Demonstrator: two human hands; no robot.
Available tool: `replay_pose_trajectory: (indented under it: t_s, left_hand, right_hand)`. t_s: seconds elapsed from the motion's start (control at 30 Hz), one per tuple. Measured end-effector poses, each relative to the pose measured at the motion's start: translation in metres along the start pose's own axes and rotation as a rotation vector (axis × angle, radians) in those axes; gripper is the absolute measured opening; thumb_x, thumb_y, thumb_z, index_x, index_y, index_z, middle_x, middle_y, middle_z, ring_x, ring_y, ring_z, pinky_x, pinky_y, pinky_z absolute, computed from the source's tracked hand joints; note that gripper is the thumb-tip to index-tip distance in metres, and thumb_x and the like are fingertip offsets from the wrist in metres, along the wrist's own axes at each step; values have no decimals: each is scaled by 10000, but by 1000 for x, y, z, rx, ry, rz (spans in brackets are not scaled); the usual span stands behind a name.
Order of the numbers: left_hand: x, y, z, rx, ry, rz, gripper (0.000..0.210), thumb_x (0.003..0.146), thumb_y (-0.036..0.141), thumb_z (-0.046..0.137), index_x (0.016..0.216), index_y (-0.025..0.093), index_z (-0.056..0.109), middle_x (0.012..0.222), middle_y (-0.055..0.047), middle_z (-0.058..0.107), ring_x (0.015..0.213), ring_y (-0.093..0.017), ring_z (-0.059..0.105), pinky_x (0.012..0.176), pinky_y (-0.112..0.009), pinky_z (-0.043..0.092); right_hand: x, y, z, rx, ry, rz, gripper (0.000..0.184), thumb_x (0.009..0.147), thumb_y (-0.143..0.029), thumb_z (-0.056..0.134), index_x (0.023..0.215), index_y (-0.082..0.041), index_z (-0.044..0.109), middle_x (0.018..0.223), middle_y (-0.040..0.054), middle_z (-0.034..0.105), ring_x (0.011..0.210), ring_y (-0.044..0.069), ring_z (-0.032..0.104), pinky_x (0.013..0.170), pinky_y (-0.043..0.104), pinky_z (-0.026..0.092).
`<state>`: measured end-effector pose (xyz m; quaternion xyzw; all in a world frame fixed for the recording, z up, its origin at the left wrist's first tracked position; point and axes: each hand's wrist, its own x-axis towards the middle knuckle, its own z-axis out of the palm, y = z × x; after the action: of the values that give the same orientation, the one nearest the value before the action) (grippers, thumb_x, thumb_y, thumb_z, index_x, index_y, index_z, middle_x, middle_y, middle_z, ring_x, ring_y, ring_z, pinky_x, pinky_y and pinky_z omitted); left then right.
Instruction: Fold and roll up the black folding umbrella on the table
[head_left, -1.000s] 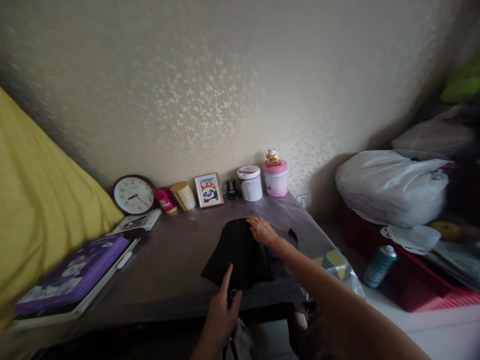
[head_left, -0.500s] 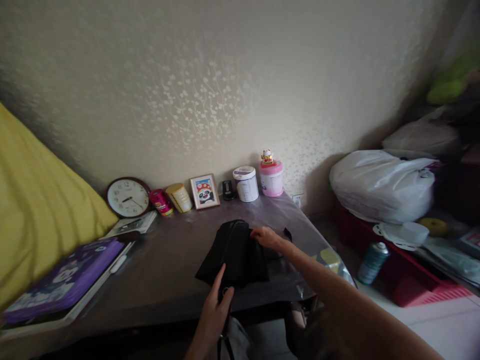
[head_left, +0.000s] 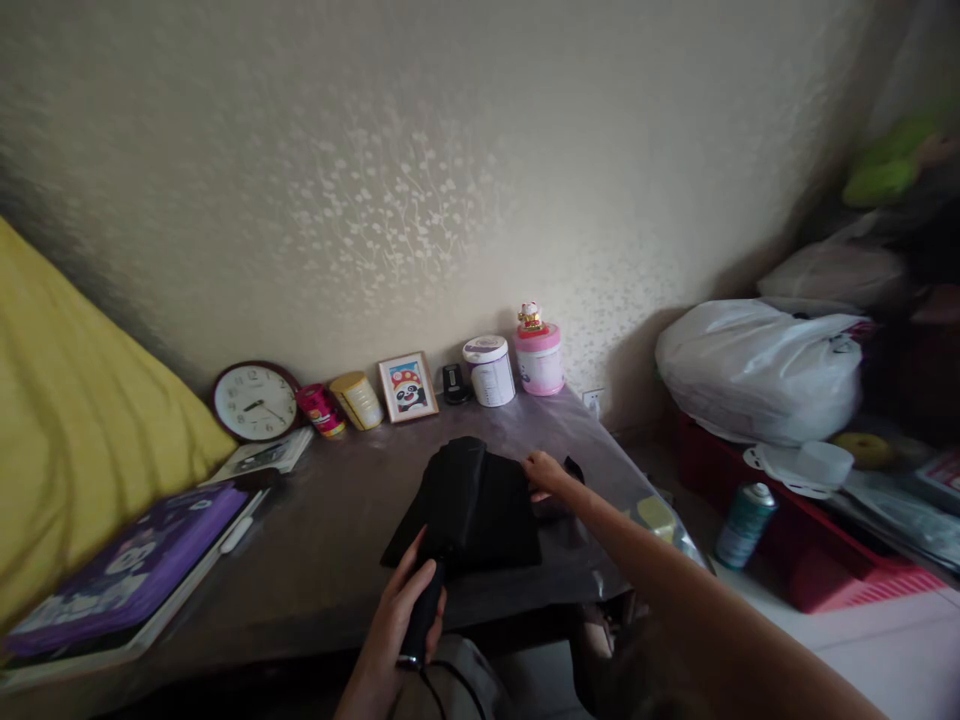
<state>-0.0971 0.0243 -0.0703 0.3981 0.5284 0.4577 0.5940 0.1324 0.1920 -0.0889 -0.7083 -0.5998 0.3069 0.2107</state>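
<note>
A black folding umbrella lies furled loosely on the dark table, its canopy spread in flat folds. My left hand is wrapped round its black handle at the table's front edge, and a thin cord loop hangs from the handle's end. At the canopy's right edge, the fingers of my right hand are pinched together on the fabric. A small black piece shows just behind my right wrist; I cannot make out what it is.
Along the wall stand a round clock, a panda picture frame, a white tub and a pink tub. A purple folder lies left. Off the table's right side are a spray can and a red crate.
My left hand has turned and closed round the handle, which now shows clearly. My right hand has shifted slightly right, with the canopy fold spread wider.
</note>
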Motion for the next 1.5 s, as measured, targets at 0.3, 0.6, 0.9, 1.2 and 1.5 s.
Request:
replay_pose_trajectory:
  t_s: [0.3, 0.6, 0.9, 1.2, 1.5]
  left_hand:
    - [1, -2, 0, -56, -23, -29, 700, 814, 421, 538, 1415, 305, 199, 515, 69, 544, 279, -48, 380, 273, -123, 268]
    - [1, -6, 1, -27, -18, -18, 734, 795, 452, 554, 1419, 304, 198, 501, 75, 541, 270, -55, 394, 269, -129, 266]
    - [4, -10, -2, 50, -19, -13, 779, 784, 493, 550, 1431, 280, 172, 469, 79, 536, 271, -77, 418, 271, -145, 290]
    - [2, -12, 5, 153, -18, -11, 859, 734, 538, 599, 1436, 265, 185, 446, 105, 500, 290, -73, 423, 311, -161, 314]
    - [-2, -11, 7, 177, -27, -17, 812, 745, 491, 606, 1429, 275, 223, 481, 86, 535, 355, -97, 462, 401, -199, 391]
  right_hand:
    - [-21, -6, 0, -225, 48, -164, 352, 795, -107, 527, 1147, -119, 515, 1109, 173, 605, 1014, 250, 601, 822, 341, 485]
    - [-40, -16, 10, -487, -138, -583, 258, 818, -163, 497, 1065, -159, 571, 1120, 116, 599, 1021, 217, 587, 849, 298, 439]
    - [-66, -28, 13, -551, -409, -798, 269, 714, -317, 637, 946, -184, 667, 902, 56, 701, 843, 209, 647, 649, 242, 442]
    - [-58, -30, -6, -154, -730, -391, 112, 727, -179, 596, 779, -150, 691, 685, 1, 685, 627, 116, 647, 540, 169, 469]
    - [-18, 5, -29, -19, -86, -9, 218, 822, -249, 541, 668, -122, 629, 621, 75, 674, 599, 166, 665, 525, 215, 506]
